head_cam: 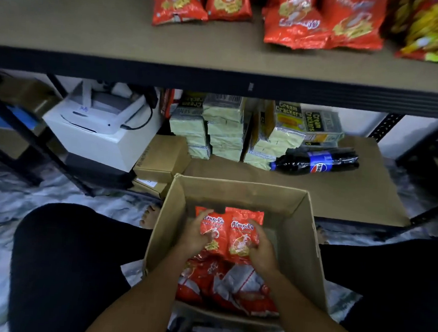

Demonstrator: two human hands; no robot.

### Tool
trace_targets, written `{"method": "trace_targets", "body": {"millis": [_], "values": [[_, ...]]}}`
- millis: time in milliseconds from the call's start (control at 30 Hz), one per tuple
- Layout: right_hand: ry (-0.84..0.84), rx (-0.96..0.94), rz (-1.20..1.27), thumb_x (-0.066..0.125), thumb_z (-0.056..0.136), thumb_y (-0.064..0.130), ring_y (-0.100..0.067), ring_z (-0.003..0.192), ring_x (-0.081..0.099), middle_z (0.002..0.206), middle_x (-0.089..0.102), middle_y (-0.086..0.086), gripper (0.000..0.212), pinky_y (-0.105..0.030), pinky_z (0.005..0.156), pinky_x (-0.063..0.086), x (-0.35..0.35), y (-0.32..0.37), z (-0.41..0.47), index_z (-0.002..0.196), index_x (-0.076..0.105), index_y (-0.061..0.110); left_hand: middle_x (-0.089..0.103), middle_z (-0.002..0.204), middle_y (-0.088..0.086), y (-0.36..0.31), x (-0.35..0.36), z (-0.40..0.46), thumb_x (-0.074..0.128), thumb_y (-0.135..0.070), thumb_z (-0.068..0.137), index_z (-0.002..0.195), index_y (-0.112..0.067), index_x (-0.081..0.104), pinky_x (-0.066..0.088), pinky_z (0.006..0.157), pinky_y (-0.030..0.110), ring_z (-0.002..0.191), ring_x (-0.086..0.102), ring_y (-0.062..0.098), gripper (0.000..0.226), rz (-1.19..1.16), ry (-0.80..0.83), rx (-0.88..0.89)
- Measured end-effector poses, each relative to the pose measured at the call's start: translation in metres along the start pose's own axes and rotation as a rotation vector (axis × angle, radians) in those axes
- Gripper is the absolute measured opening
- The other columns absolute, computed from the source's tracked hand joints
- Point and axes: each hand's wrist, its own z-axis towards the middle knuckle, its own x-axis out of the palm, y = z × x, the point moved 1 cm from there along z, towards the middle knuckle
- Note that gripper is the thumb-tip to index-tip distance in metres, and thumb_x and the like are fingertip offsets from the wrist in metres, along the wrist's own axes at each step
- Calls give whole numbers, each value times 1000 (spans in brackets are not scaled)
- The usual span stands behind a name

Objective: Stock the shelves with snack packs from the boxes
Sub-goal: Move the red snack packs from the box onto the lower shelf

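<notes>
Reaching into an open cardboard box [168, 229], the left hand [194, 238] and right hand [260, 249] each grasp one red snack pack: left pack [212, 232], right pack [243, 235], held side by side, upright, long axes running near to far. Loose red packs [220, 282] fill the box's near half; its far half lies free. The upper shelf [67, 25] has bare board left of stocked red packs [323, 22]. Cream cracker packs [225, 130] and a Pepsi bottle [316, 162] occupy the lower shelf [340, 200].

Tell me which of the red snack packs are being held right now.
The two upright red packs inside the cardboard box, gripped between left hand and right hand.
</notes>
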Motion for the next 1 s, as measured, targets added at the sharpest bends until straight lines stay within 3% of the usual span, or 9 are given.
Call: {"method": "trace_targets", "body": {"millis": [100,167,300,433,567,700,833,933,1000], "values": [[-49,-55,73,45,74,-18,-40,85,66,94,70,-11,67,-49,69,56,-5,21,-12,104,62,40,56,132,8,-20,-11,-19,70,4,82,120,-46,57,54,77,29,99,60,14,64,-126,-12,66],[-87,-85,137,43,77,-19,-37,84,68,92,69,-7,62,-53,67,57,-15,43,-20,99,60,36,57,131,3,-41,-16,-32,70,5,82,128,-35,57,55,75,26,99,62,12,63,-201,-48,125],[-172,-276,185,41,78,-17,-23,98,65,108,64,3,59,-51,78,58,-35,96,-43,104,57,34,60,125,-8,-91,-26,-67,72,2,81,134,-35,52,54,85,22,108,62,4,68,-286,-151,309],[-271,-462,133,50,83,5,-20,111,56,124,54,0,48,-49,91,52,-53,159,-64,115,48,41,60,122,-6,-148,-56,-102,72,-1,83,136,-30,48,53,75,17,100,64,0,65,-361,-240,470],[-359,-704,106,58,86,12,-10,113,50,124,48,1,43,-40,97,47,-66,235,-78,123,47,32,59,123,-6,-207,-103,-123,74,-3,82,138,-32,45,54,77,20,102,64,1,69,-357,-316,630],[-399,-842,9,59,89,11,-1,109,43,124,49,2,41,-18,94,36,-73,307,-78,128,48,20,58,129,-2,-258,-153,-123,78,-4,78,140,-31,43,55,88,29,110,63,12,76,-306,-362,765],[-403,-880,-65,55,92,14,1,100,39,126,44,-2,40,1,83,29,-73,364,-56,130,45,19,58,128,1,-298,-193,-96,78,-4,77,139,-28,42,54,85,21,105,63,9,76,-288,-436,783],[-415,-766,-93,54,94,16,-14,96,47,128,41,-9,42,-20,86,38,-68,396,-28,133,41,20,58,121,0,-318,-212,-64,78,0,75,140,-20,43,49,74,8,92,59,-1,76,-249,-511,747],[-427,-669,-122,54,94,17,-27,96,56,128,39,-12,44,-34,85,46,-62,413,-8,135,39,20,56,116,-2,-329,-218,-46,78,3,74,139,-14,44,51,77,10,91,57,1,75,-125,-519,751]]}}
